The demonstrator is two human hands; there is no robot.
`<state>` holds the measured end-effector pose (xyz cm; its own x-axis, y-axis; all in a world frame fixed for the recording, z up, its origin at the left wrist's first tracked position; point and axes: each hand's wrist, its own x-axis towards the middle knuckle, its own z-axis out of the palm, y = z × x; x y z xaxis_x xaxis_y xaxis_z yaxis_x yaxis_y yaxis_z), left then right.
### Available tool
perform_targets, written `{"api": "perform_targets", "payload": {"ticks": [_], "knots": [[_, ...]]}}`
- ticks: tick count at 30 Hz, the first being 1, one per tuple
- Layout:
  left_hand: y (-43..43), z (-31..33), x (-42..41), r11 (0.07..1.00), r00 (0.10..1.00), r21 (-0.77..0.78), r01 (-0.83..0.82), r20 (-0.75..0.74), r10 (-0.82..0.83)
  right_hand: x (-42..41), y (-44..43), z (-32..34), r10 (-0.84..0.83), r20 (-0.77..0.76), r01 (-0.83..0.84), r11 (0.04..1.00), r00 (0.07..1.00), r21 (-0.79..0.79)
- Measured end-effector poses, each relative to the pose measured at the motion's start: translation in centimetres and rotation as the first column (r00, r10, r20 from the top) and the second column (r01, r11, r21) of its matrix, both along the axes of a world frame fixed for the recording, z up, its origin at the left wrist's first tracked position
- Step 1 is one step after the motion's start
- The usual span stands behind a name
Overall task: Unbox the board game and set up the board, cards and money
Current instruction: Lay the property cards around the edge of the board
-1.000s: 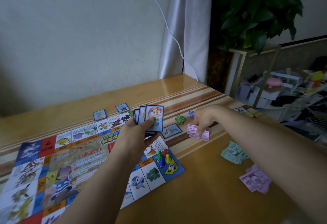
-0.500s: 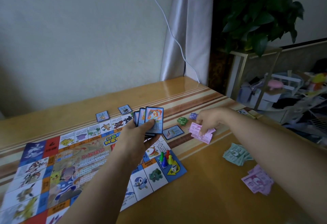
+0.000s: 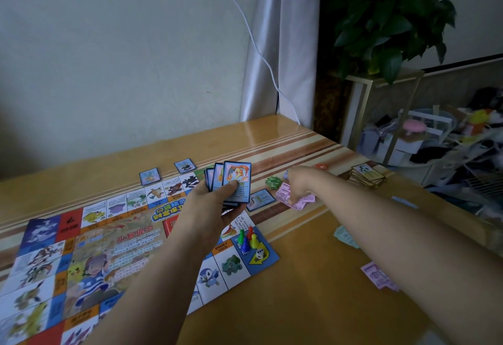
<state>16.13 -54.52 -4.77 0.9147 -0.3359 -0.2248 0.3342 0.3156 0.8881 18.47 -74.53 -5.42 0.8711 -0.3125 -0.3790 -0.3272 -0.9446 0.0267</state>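
Observation:
The colourful game board [image 3: 114, 246] lies flat across the left of the wooden table [image 3: 313, 303]. My left hand [image 3: 212, 208] holds a fanned stack of blue-bordered cards [image 3: 234, 184] above the board's far right corner. My right hand [image 3: 299, 184] pinches a pink stack of play money [image 3: 291, 199] lying on the table just right of the board. A single blue card [image 3: 260, 199] lies between both hands. Two more blue cards [image 3: 149, 176] [image 3: 185, 165] lie beyond the board's far edge. Coloured pawns [image 3: 246, 238] and a die [image 3: 260, 252] stand on the board's corner square.
A green token [image 3: 273, 182] lies by the pink notes. A stack of yellow-edged cards [image 3: 366, 175] sits at the far right. Green notes [image 3: 345, 237] and purple notes [image 3: 378, 278] lie under my right forearm. A plant [image 3: 394, 17] and cluttered shelves [image 3: 435, 137] stand beyond the table's right edge.
My right hand stays on the pink money, shifting it slightly on the table. My left hand keeps the fanned cards in the same place. The view shifted a little.

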Motion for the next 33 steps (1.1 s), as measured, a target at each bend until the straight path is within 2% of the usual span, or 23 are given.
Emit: {"api": "perform_targets", "payload": {"ticks": [4,9,13,16,22,28,33], "knots": [[0.2,0.1,-0.3,1.0,1.0,0.013,-0.002,-0.002,0.002,0.0,0.2,0.8,0.028,-0.089,-0.025,0.999,0.996,0.034],[0.4,0.3,-0.5,1.0,1.0,0.017,-0.011,-0.007,0.011,-0.7,0.2,0.2,0.033,-0.06,-0.029,0.998,0.998,0.061],[0.1,0.6,-1.2,1.0,1.0,0.018,0.0,0.016,0.0,-2.4,-1.1,0.5,0.019,0.07,-0.032,0.982,0.997,0.188],[-0.6,1.0,-2.0,1.0,0.999,0.014,0.002,0.032,-0.003,-5.4,-2.5,2.9,0.078,0.151,-0.113,0.965,0.985,0.238],[-3.1,1.4,-4.9,0.997,0.994,0.029,0.078,0.077,-0.08,-11.7,-3.7,5.5,0.212,-0.014,-0.207,0.968,0.977,0.143],[-4.1,1.0,-7.5,0.991,0.988,0.055,0.121,0.092,-0.126,-16.0,-3.2,4.6,0.235,-0.197,-0.219,0.97,0.952,0.102],[-4.0,1.2,-8.5,0.991,0.987,0.049,0.125,0.099,-0.129,-16.7,-3.1,3.1,0.221,-0.203,-0.218,0.975,0.954,0.034]]}}
